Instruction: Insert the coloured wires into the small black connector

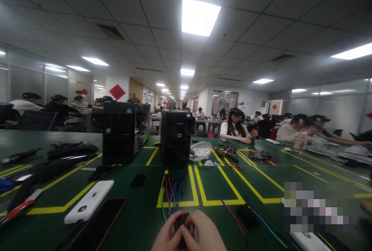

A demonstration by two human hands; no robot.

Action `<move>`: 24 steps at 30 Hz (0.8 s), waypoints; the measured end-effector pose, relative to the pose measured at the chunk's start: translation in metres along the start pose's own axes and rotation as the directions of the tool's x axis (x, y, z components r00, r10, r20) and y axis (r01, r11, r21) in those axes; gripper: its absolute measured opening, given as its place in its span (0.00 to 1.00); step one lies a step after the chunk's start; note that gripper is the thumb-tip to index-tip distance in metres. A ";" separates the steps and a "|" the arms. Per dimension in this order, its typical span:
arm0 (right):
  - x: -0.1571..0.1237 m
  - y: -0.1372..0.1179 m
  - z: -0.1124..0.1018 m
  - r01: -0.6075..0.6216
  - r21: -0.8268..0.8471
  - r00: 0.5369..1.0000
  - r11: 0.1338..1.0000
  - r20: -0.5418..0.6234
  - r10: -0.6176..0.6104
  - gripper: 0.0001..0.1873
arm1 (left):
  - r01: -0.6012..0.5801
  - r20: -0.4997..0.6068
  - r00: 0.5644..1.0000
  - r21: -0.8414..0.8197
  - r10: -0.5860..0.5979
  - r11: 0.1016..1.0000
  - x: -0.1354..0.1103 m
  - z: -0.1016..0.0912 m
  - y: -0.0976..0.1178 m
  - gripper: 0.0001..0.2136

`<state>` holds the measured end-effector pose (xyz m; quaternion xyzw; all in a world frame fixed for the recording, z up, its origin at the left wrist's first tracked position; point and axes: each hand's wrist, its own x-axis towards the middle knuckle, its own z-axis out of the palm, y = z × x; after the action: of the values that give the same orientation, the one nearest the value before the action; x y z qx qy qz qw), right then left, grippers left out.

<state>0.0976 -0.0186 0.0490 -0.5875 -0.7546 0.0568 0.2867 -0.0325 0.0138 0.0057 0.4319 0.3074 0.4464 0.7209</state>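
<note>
At the bottom middle, my left hand [166, 234] and my right hand [204, 232] meet with bent fingers around a small black part [180, 220]. Both thumbs press against it, and the fingers hide much of its shape. Just beyond the fingertips lie blue wires [175, 196], red wires [167, 191] and a green wire [163, 204] on the green table [139, 220]. Whether these wires join the held part cannot be made out.
Two black computer towers [119, 133] [176, 138] stand ahead, with a white basket [201, 151] beside them. A white power bank [90, 201] and a dark phone [97, 226] lie to the left. More wires [263, 157] are at right, near a seated person [236, 129].
</note>
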 end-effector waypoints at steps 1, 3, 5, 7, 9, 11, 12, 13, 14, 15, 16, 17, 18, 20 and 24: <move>0.000 0.001 0.007 0.004 -0.014 1.000 1.000 -0.004 -0.004 0.03 | -0.002 0.022 1.000 0.004 0.002 1.000 -0.002 0.000 0.002 0.26; 0.000 0.007 0.017 -0.008 -0.015 1.000 1.000 -0.018 0.007 0.03 | -0.012 0.045 0.999 0.008 0.012 1.000 -0.004 0.001 0.005 0.24; 0.001 0.014 0.022 -0.035 0.010 0.999 0.999 -0.023 0.035 0.03 | -0.017 0.047 0.999 0.008 0.016 1.000 -0.003 0.000 0.004 0.23; 0.001 0.016 0.025 -0.057 0.041 0.998 0.998 -0.033 0.058 0.03 | -0.015 0.036 0.999 0.013 0.015 1.000 0.000 -0.002 -0.001 0.24; 0.001 0.014 0.026 -0.070 0.064 0.996 0.996 -0.053 0.073 0.04 | -0.021 0.018 1.000 0.038 0.020 0.999 0.004 -0.005 -0.007 0.25; 0.002 0.012 0.029 -0.084 0.073 0.994 0.994 -0.065 0.089 0.05 | -0.024 0.011 1.000 0.069 0.024 0.997 0.008 -0.007 -0.013 0.25; 0.002 0.012 0.031 -0.089 0.071 0.993 0.994 -0.066 0.093 0.05 | -0.026 0.019 1.000 0.082 0.024 0.996 0.009 -0.007 -0.014 0.25; 0.003 0.013 0.033 -0.088 0.067 0.994 0.994 -0.066 0.092 0.06 | -0.033 0.029 0.999 0.096 0.030 0.995 0.010 -0.008 -0.015 0.24; 0.003 0.015 0.035 -0.082 0.062 0.994 0.995 -0.070 0.086 0.06 | -0.044 0.040 0.998 0.111 0.039 0.993 0.010 -0.007 -0.014 0.24; 0.004 0.017 0.038 -0.071 0.056 0.994 0.996 -0.080 0.076 0.06 | -0.057 0.049 0.998 0.124 0.051 0.991 0.009 -0.006 -0.013 0.24; 0.004 0.019 0.040 -0.058 0.050 0.993 0.997 -0.096 0.062 0.06 | -0.070 0.057 0.996 0.135 0.063 0.988 0.008 -0.005 -0.010 0.23; 0.004 0.021 0.043 -0.044 0.042 0.993 0.998 -0.111 0.048 0.06 | -0.081 0.063 0.995 0.145 0.073 0.986 0.006 -0.004 -0.007 0.23; 0.004 0.022 0.044 -0.030 0.031 0.992 0.999 -0.125 0.034 0.05 | -0.088 0.064 0.995 0.149 0.080 0.985 0.004 -0.002 -0.005 0.22; 0.004 0.023 0.046 -0.013 0.005 0.990 1.000 -0.139 0.014 0.05 | -0.097 0.055 0.994 0.142 0.090 0.985 0.001 -0.001 0.000 0.20; 0.003 0.021 0.045 -0.002 -0.028 0.993 1.000 -0.122 -0.001 0.05 | -0.081 0.048 0.996 0.103 0.077 0.991 0.000 -0.001 0.002 0.18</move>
<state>0.0930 0.0024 0.0038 -0.5939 -0.7363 0.0102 0.3242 -0.0343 0.0144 0.0067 0.4907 0.2973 0.4483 0.6854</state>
